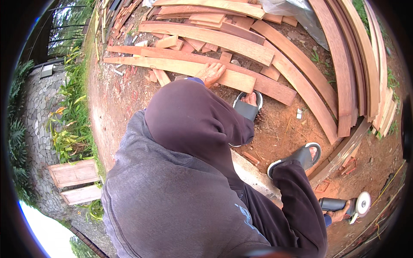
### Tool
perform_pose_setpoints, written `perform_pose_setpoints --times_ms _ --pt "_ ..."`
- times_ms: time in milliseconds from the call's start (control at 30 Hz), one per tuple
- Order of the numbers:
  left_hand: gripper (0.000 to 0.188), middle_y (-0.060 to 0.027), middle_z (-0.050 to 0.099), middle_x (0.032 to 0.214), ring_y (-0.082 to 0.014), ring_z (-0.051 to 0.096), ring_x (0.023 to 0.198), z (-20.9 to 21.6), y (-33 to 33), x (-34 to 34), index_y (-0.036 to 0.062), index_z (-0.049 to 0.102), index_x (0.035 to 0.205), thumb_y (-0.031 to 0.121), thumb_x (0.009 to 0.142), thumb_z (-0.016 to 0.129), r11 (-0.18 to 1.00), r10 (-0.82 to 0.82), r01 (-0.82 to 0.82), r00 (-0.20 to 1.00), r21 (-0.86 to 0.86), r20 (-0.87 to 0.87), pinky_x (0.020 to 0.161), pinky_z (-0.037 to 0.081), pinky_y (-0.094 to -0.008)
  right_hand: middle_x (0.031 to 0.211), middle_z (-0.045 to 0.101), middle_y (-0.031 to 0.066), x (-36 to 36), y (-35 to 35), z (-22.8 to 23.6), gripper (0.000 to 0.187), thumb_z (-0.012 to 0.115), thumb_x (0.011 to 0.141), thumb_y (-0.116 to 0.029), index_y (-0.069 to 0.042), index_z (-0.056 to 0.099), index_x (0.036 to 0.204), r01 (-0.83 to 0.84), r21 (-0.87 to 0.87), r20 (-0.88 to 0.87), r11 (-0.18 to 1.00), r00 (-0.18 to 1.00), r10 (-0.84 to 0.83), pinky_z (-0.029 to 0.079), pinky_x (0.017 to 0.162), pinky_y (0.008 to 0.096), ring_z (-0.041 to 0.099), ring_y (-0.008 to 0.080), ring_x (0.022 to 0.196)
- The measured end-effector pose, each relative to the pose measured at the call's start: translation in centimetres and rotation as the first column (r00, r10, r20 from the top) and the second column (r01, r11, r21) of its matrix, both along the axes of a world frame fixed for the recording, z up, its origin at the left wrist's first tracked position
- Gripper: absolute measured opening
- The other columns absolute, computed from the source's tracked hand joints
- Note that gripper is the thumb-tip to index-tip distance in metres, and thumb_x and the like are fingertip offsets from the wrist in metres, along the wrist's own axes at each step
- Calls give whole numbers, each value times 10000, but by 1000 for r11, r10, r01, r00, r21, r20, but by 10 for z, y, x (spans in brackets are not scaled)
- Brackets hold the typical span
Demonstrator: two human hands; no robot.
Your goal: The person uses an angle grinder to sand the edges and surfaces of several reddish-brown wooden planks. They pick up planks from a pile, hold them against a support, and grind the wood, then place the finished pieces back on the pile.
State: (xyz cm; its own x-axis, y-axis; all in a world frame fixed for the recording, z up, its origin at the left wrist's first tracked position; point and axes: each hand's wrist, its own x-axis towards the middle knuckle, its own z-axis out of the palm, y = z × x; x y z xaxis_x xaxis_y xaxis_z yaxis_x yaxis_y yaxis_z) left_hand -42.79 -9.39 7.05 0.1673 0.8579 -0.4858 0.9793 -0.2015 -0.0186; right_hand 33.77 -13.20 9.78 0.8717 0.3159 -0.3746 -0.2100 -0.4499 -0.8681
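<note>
My left hand [211, 73] lies across a pale wooden plank [238, 81], its fingers reaching the plank's far edge and curling over it. Against that plank's far side lies a redder plank [275, 89]. At the lower right, my right hand [340, 213] is closed around the dark body of an angle grinder [333, 204]. The grinder's whitish disc [364, 204] faces up beside a small metal guard. Part of the right hand is hidden behind the tool and my trouser leg.
Several long planks [206, 41] and short offcuts lie stacked beyond the left hand. More long boards [344, 64] curve along the right. My sandalled feet [247, 105] stand on reddish soil. A clear plastic sheet [301, 17] covers wood at the top. Plants [71, 124] line a stone-paved strip at left.
</note>
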Motion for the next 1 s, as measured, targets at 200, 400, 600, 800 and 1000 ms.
perform_pose_setpoints --times_ms 200,400,600,800,1000 --pt "775 -153 522 1205 -333 497 1183 0 -1 -7 39 449 1243 248 621 861 999 -2 3 1000 34 -9 941 404 -470 883 658 187 -4 0 2 538 878 653 -265 132 636 922 3 -86 56 996 998 2 583 621 354 647 240 697" --pt "762 -126 549 1122 -311 535 1082 13 28 13 54 485 1184 258 558 870 975 -90 73 994 212 68 903 418 -434 854 661 168 3 3 4 536 883 647 -278 130 650 905 23 -94 77 995 997 -16 577 610 342 637 222 673" --pt "853 -141 530 1125 -314 527 1094 34 72 113 28 462 1252 303 555 869 920 -210 98 941 380 266 888 418 -434 856 663 160 -5 9 16 534 881 648 -279 126 654 912 16 -70 60 997 998 -12 573 577 338 646 221 677" --pt "812 -164 529 1125 -323 533 1089 17 74 142 -25 472 1231 300 590 849 969 -219 180 941 169 257 865 432 -422 920 650 185 19 4 3 560 877 651 -255 122 626 981 -19 -38 65 999 998 21 590 618 357 654 253 719" --pt "735 -174 514 1102 -338 530 1072 19 79 136 -14 482 1175 237 581 834 954 -225 138 916 265 333 872 448 -425 889 663 182 8 2 4 551 882 641 -304 117 648 908 12 -108 83 994 997 -3 584 635 368 651 246 709"
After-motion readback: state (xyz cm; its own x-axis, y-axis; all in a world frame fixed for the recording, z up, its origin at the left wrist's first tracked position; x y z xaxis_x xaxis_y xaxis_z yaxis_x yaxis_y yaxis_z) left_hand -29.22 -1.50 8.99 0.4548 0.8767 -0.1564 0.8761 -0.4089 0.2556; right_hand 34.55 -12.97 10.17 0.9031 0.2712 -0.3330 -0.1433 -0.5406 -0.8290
